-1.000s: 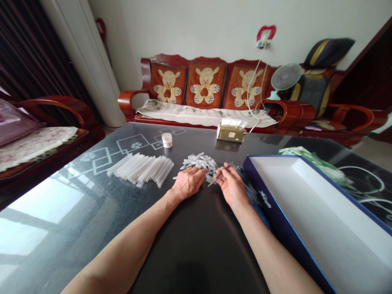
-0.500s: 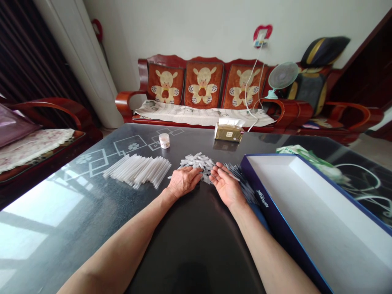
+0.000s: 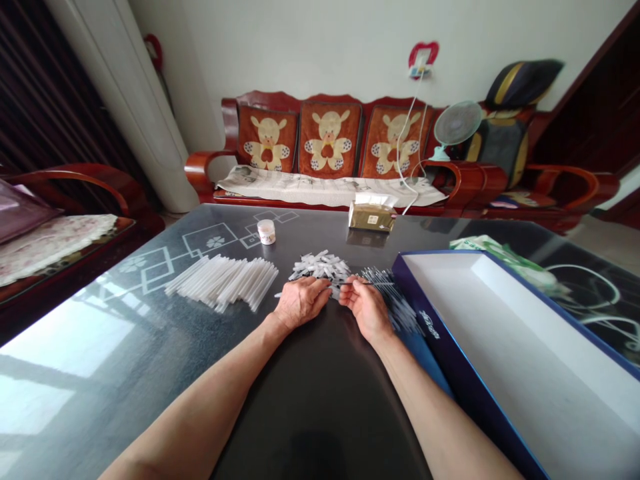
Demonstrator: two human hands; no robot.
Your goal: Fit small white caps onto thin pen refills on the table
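Observation:
My left hand is closed, palm down, at the near edge of a heap of short white plastic pieces that look like pen caps. What its fingers hold, if anything, is hidden; a small whitish tip shows beside the wrist. My right hand pinches a thin dark-tipped stick like a pen refill, lying nearly level and pointing towards my left fingers. Beyond that hand lies a bundle of similar thin refills. Left of my left hand, white tubes like pen barrels lie in a row.
A large blue-edged box with a white inside stands at the right. A small white tub and a tissue box stand farther back on the dark table. A green-and-white bag lies behind the blue-edged box.
My right hand has turned from palm up with loose fingers to a pinch, the refill now showing level between its fingertips. My left hand has barely moved.

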